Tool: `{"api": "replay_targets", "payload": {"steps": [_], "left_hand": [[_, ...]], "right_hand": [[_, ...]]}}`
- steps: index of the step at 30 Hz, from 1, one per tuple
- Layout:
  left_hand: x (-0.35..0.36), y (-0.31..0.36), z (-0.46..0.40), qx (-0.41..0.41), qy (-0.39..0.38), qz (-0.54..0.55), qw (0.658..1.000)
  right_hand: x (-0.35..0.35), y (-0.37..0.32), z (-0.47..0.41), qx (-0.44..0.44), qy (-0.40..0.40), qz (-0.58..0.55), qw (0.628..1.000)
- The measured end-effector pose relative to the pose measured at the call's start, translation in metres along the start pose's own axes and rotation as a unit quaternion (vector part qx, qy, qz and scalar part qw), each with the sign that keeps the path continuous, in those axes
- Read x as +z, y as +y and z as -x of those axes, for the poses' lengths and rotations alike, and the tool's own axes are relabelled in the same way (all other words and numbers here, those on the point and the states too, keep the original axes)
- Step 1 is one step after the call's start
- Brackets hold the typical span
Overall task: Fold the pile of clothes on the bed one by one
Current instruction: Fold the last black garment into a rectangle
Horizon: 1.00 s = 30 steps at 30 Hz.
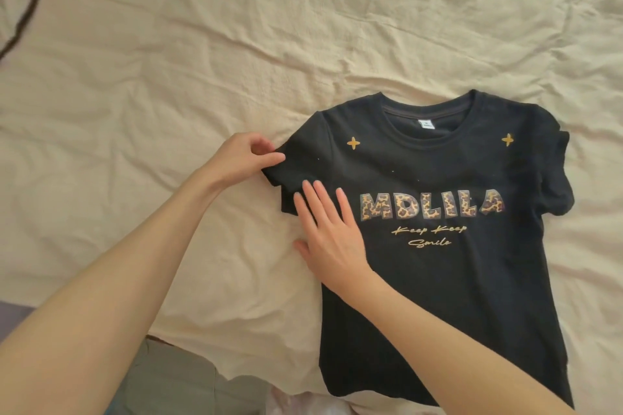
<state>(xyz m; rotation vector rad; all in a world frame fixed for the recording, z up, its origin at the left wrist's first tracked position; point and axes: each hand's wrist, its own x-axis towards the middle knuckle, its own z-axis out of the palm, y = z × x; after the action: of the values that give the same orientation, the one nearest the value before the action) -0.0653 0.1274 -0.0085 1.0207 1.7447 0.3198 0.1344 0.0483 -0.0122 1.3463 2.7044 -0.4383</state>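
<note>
Pressing down near the bottom of the view, the right hand (332, 232) lies flat with straight, slightly spread fingers on the chest of the black short-sleeved cotton T-shirt (438, 280), probably to pin the cloth while the sleeve is worked. This shirt lies face up on the wrinkled cream bed sheet (168, 94), hem nearest, collar farthest. Beyond the right hand, the left hand (241, 158) pinches the sleeve's edge between thumb and curled fingers, seemingly ready to turn it inward for a first fold. Leopard-patterned letters across the chest read "MDLILA", with gold script beneath, "Keep Keep Smile". Two gold four-pointed stars flank the collar; the neck label's print is too small to read.
</note>
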Motion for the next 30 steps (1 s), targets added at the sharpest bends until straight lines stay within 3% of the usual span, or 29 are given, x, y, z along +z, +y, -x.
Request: {"api": "replay_targets", "payload": {"steps": [3,7,11,15,17,19,22,24,28,30], "left_hand": [[0.006,0.002,0.003,0.010,0.047,-0.002,0.999],[0.005,0.005,0.006,-0.020,0.055,0.082,0.995],[0.003,0.005,0.013,-0.071,0.074,0.085,0.991],[0.001,0.010,0.025,-0.122,0.064,0.110,0.984],[0.002,0.016,0.032,-0.108,0.076,0.122,0.984],[0.006,0.028,0.037,-0.067,0.093,0.119,0.986],[0.021,0.054,0.042,0.012,0.133,0.073,0.988],[0.043,0.076,0.047,0.084,0.141,0.038,0.986],[0.103,0.101,0.062,0.194,-0.004,-0.033,0.980],[0.119,0.092,0.066,0.191,-0.009,-0.063,0.980]], "right_hand": [[0.007,0.000,-0.014,0.021,0.026,0.049,0.998],[0.006,0.008,-0.022,-0.027,0.115,0.010,0.993],[-0.004,-0.003,-0.008,-0.033,0.169,-0.159,0.972],[-0.013,-0.017,0.007,0.067,0.171,-0.301,0.936],[-0.019,-0.019,0.010,0.119,0.124,-0.369,0.914],[-0.025,-0.015,0.013,0.164,0.080,-0.451,0.874],[-0.036,0.000,0.020,0.229,0.086,-0.537,0.807],[-0.041,0.014,0.030,0.294,0.088,-0.596,0.742],[-0.035,0.039,0.066,0.419,0.033,-0.667,0.615],[-0.031,0.046,0.079,0.444,-0.013,-0.676,0.588]]}}
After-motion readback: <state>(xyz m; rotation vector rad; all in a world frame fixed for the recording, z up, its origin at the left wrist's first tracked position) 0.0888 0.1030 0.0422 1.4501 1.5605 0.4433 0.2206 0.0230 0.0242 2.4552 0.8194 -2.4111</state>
